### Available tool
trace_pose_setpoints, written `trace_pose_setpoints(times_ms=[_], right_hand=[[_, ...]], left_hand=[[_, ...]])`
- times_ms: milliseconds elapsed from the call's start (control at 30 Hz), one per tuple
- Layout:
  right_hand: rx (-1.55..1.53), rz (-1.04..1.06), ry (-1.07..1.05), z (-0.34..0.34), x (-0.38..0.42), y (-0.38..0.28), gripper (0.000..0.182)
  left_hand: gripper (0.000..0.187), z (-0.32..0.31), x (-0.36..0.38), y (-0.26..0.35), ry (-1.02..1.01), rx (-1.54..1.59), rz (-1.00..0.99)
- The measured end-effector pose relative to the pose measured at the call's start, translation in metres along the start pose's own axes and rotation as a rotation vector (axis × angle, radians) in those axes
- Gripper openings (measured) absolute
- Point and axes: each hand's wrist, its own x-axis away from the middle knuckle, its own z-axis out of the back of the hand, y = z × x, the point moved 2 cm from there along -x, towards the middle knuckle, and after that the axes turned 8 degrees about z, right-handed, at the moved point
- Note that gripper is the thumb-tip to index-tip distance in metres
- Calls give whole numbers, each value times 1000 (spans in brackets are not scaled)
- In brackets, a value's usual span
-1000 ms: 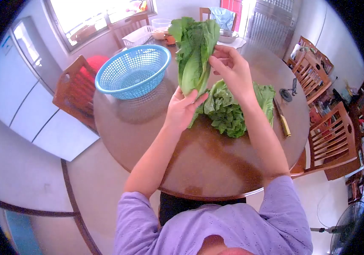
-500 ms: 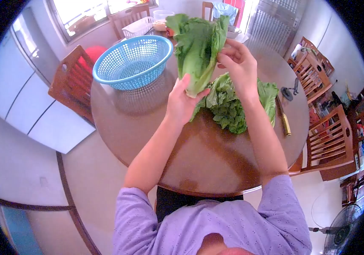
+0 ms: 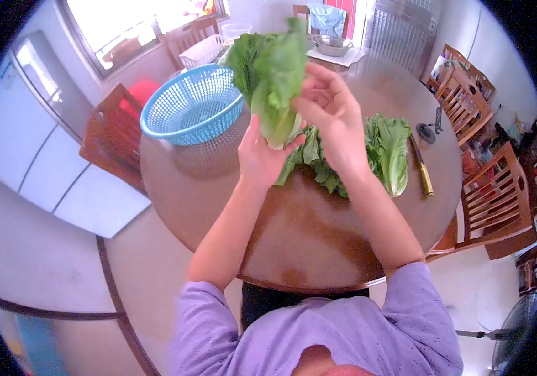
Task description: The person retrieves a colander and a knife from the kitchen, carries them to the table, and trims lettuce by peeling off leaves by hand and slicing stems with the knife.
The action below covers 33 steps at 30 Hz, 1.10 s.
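My left hand (image 3: 262, 153) is closed around the pale base of a head of leafy green lettuce (image 3: 268, 94), holding it upright above the table. At the right edge of that head, my right hand (image 3: 334, 116) has its fingers curled in, thumb and fingertips against an outer leaf; the exact pinch is partly hidden. Below and behind my right forearm, more lettuce (image 3: 390, 153) lies on the table, some of it covered by the arm. A knife (image 3: 423, 172) with a yellowish handle rests to the right of this pile.
A blue plastic colander (image 3: 193, 109) stands on the round brown table (image 3: 318, 244), left of the lettuce. Farther back are a white basket (image 3: 202, 53) and a metal bowl (image 3: 332, 45). A small dark stand (image 3: 428, 131) sits near the right edge. Wooden chairs (image 3: 494, 194) surround the table.
The held lettuce has turned and shifted slightly left and down. My right hand has moved left and down with it, staying at its edge. The view has shifted a little.
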Motion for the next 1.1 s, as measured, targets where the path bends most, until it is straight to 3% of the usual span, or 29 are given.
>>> trace_pose_setpoints(times_ms=[133, 333, 433, 533, 733, 800, 900, 1000, 1100], right_hand=[[-190, -112, -41, -9, 4, -3, 57], [-109, -159, -174, -3, 6, 1, 42], [-88, -295, -239, -1, 6, -7, 33], [75, -41, -325, 1, 7, -6, 33], [123, 147, -341, -2, 11, 0, 34], [66, 15, -363, -2, 10, -2, 34], [-35, -87, -388, -1, 8, 0, 38], [-66, -104, -322, 2, 4, 8, 43], [-36, -186, -273, 6, 4, 5, 47]], left_hand=[[50, 1, 3, -3, -68, 107, 34], [52, -3, 6, -7, 3, 35, 24], [53, -5, 6, -10, 42, 10, 42], [52, -6, 8, -12, 71, -15, 24], [52, -8, 5, -10, -15, 3, -11], [53, -9, 5, -7, -127, -68, -28], [55, -2, 4, -10, -132, 56, 41], [60, -4, 7, -10, 25, 25, 61], [64, -10, 9, -9, 50, -13, 39]])
